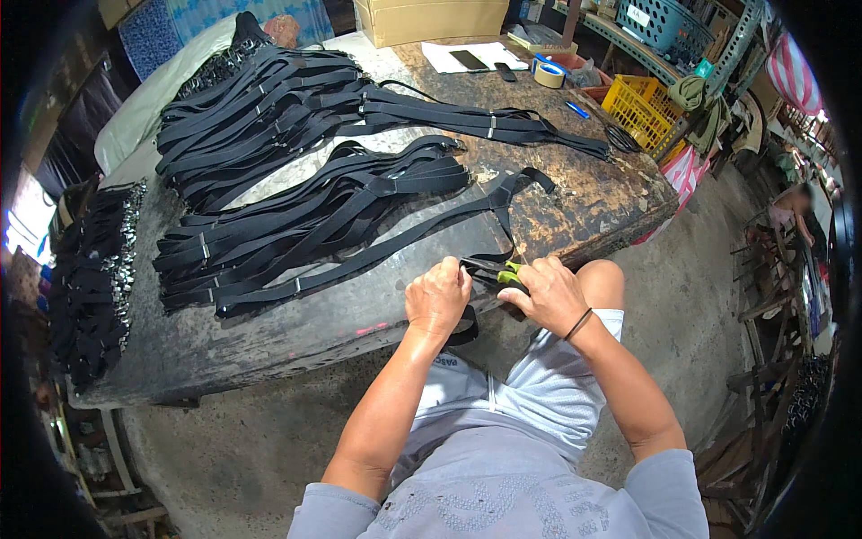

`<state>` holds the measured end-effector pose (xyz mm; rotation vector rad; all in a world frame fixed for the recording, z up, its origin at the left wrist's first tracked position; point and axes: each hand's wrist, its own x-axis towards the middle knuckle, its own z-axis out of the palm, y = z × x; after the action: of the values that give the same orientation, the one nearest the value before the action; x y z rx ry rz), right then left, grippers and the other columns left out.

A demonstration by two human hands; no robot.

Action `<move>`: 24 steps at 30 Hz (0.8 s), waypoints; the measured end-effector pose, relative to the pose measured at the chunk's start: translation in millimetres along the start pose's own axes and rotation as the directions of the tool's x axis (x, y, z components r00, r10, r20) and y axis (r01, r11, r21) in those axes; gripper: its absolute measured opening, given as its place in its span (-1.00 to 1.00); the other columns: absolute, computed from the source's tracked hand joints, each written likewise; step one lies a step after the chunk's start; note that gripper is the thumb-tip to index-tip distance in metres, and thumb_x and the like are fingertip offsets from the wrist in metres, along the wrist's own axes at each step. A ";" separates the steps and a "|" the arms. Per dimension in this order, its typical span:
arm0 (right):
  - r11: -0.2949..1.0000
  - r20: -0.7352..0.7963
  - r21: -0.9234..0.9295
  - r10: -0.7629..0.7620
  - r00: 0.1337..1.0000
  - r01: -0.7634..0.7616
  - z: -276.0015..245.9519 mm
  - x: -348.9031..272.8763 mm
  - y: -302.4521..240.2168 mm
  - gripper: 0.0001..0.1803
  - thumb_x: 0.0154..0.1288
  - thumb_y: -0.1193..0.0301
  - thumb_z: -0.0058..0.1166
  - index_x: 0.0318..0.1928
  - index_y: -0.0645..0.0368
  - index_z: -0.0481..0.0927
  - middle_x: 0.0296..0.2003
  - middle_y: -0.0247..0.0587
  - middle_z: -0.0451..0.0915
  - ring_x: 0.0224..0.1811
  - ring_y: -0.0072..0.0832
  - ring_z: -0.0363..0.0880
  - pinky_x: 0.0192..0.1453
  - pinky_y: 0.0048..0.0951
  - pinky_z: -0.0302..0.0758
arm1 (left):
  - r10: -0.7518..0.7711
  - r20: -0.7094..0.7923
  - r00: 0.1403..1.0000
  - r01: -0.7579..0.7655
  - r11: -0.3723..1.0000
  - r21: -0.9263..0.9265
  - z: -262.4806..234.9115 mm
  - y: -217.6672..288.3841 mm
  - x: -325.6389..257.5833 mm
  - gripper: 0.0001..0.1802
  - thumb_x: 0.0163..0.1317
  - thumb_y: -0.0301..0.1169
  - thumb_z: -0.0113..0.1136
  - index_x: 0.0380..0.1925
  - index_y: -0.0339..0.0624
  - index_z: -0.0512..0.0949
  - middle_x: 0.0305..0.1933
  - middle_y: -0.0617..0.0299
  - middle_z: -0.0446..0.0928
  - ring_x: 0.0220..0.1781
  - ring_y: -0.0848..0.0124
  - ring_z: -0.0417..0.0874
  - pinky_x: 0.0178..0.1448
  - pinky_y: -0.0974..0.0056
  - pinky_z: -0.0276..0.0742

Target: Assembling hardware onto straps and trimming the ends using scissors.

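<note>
My left hand [437, 296] is closed on a black elastic strap [465, 329], part of which hangs below the fist at the table's edge. In my right hand [552, 295] is a pair of scissors [509, 273] with green handles. Their dark blades point left and reach the strap beside my left fingers; whether they are apart or together is too small to tell. Just beyond my hands, one pair of black suspenders [395, 241] lies stretched along the worn table [620, 193], its forked end near the scissors. Another bundle of suspenders [305, 216] lies behind it.
A large pile of black suspenders [269, 108] covers the table's far left. Black straps with metal clips [94, 278] hang over its left edge. Toward the back are a cardboard box [431, 20], a phone [469, 60], a tape roll [549, 75] and a blue pen [577, 110]. A yellow crate [642, 112] stands at right.
</note>
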<state>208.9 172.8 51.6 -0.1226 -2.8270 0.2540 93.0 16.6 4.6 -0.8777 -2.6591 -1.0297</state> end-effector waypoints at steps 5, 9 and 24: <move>0.999 0.013 -0.044 0.005 1.000 -0.004 -1.8 0.9 -1.5 -0.62 0.09 0.03 0.23 -0.29 0.08 0.64 -0.40 -0.17 0.52 -0.26 -0.18 0.49 -0.22 -0.19 0.47 | 0.026 -0.036 0.999 -0.025 0.999 0.026 1.9 -0.5 -1.0 -0.78 0.14 -0.29 0.18 -0.56 -0.16 0.43 -0.50 0.05 0.58 -0.47 0.00 0.62 -0.38 -0.02 0.51; 0.998 -0.013 -0.059 -0.009 1.000 0.008 -6.7 2.0 -5.0 -0.61 0.10 0.04 0.23 -0.29 0.11 0.63 -0.41 -0.14 0.49 -0.28 -0.17 0.47 -0.23 -0.19 0.43 | 0.051 -0.064 0.997 -0.050 0.998 0.023 2.3 -1.3 -2.5 -0.77 0.14 -0.29 0.18 -0.56 -0.15 0.41 -0.51 0.05 0.58 -0.49 0.00 0.61 -0.41 -0.01 0.51; 0.986 0.005 -0.162 -0.050 0.999 0.050 -7.8 4.0 -4.1 -0.63 0.09 0.02 0.22 -0.31 0.06 0.58 -0.36 -0.26 0.47 -0.22 -0.28 0.44 -0.19 -0.25 0.40 | 0.109 -0.141 0.984 -0.106 0.994 0.029 6.5 -3.0 -3.7 -0.77 0.15 -0.32 0.18 -0.56 -0.15 0.38 -0.58 0.07 0.53 -0.54 0.04 0.60 -0.45 0.03 0.51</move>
<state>207.2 170.5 60.9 -0.0864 -2.8444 0.0128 94.7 17.4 -3.3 -0.8968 -2.4720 -0.9980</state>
